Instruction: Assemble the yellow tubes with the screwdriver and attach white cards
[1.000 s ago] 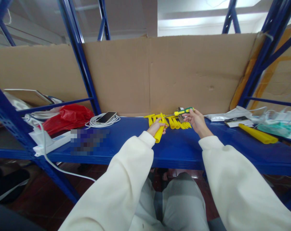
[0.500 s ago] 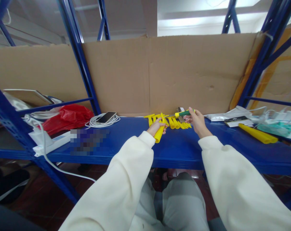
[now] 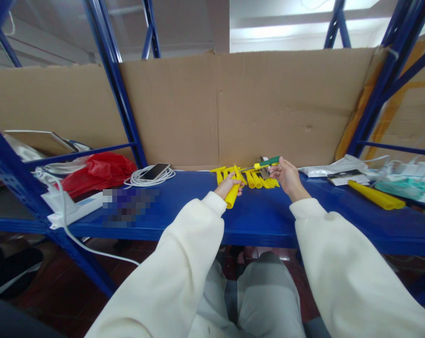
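Observation:
My left hand [image 3: 228,186] is closed around a yellow tapered tube [image 3: 232,199], its wide end toward me. In my right hand [image 3: 288,177] is a screwdriver [image 3: 268,163] with a green and yellow handle. Its thin shaft points left to the upper part of the held tube; whether the tip touches it I cannot tell. Behind and right of the left hand, several more yellow tubes [image 3: 257,181] lie in a row on the blue shelf [image 3: 194,211]. A small metallic piece [image 3: 264,172] shows just left of my right fingers, partly hidden.
A phone [image 3: 156,172] rests on a coiled white cable [image 3: 137,178] at the left, beside a red plastic bag [image 3: 99,172] and a white power strip [image 3: 89,206]. Larger yellow pieces [image 3: 377,195] lie at the right. A cardboard panel [image 3: 269,108] closes the back.
The screwdriver handle has tilted, its rear end now higher, and my right fingers have shifted toward that end. My left hand and its tube look still.

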